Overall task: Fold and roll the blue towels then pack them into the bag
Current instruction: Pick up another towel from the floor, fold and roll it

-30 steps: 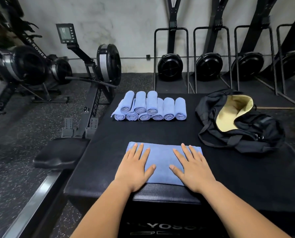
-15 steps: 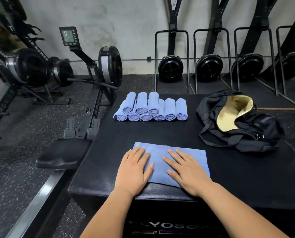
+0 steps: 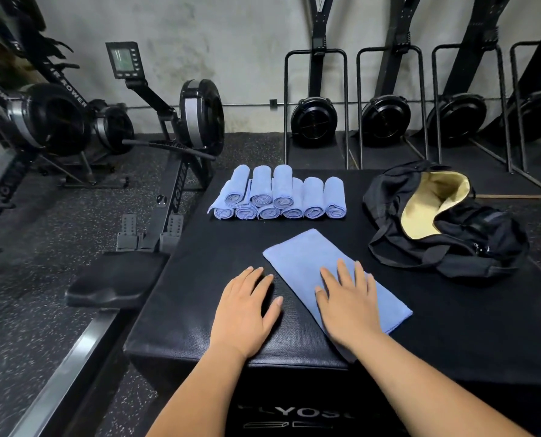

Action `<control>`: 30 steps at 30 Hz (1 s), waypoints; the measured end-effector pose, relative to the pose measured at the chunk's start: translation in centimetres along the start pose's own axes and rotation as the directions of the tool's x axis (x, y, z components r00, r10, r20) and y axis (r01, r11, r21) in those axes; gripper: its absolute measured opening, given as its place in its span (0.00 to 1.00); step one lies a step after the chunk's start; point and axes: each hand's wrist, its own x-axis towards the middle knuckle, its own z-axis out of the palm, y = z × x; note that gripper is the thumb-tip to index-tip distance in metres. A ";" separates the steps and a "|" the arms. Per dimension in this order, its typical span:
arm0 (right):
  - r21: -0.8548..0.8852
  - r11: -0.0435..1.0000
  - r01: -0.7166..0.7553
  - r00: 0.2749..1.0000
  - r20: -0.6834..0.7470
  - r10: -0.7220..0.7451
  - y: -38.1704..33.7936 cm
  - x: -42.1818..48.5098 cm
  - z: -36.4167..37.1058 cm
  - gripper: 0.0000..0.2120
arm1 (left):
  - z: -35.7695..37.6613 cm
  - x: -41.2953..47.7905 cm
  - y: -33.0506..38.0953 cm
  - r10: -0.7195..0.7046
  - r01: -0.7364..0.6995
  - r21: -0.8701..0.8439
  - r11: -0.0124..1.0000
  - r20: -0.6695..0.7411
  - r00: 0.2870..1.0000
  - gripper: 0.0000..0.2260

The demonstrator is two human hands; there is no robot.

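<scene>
1. Gym flooring and rowing machines (image 3: pixel 196 121) along a grey wall surround a black padded box (image 3: pixel 199 288), which serves as the work surface.
2. The right hand (image 3: pixel 348 307) lies flat, fingers straight and slightly spread, pressing on the near half of a folded blue towel (image 3: pixel 303 257).
3. The left hand (image 3: pixel 247 313) rests flat on the bare box top just left of that towel, fingers straight, holding nothing.
4. The folded towel lies diagonally, its far corner pointing toward the box's middle.
5. Beyond it sit the rolled towels (image 3: pixel 281 197): six in a row, with three more stacked on the left ones.
6. A black bag (image 3: pixel 483 247) with a pale yellow lining lies open at the right, apart from the towels.
</scene>
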 end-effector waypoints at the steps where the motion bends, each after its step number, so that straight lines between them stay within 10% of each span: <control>1: -0.035 0.995 0.094 0.995 -0.018 -0.094 1.1 0.2 -0.2 0.30 | 0.0 0.0 0.1 -0.001 0.001 -0.006 1.000 0.002 1.000 0.26; 5: 0.032 0.956 0.293 0.949 0.112 -0.295 3.9 0.6 0.1 0.34 | 0.1 -0.1 0.0 0.000 0.000 -0.024 1.000 0.004 1.000 0.26; 14: 0.229 0.955 -0.190 0.982 0.052 0.183 -4.7 1.0 1.4 0.28 | 0.0 0.0 0.0 -0.022 0.023 -0.041 0.999 0.046 0.999 0.28; 20: 0.542 0.822 -0.173 0.982 0.162 0.099 -3.0 3.1 -0.4 0.24 | -0.4 0.3 -0.4 0.052 -0.046 -0.067 0.997 0.091 0.994 0.30; 25: 0.025 0.973 0.228 0.973 0.015 -0.228 2.5 -0.7 0.5 0.34 | -0.3 0.5 -0.1 0.112 -0.113 -0.003 0.994 0.166 0.980 0.33; 30: 0.002 0.971 0.237 0.967 0.100 -0.236 3.7 -0.7 1.1 0.36 | -0.1 0.9 0.1 0.170 -0.165 -0.041 0.985 0.182 0.968 0.30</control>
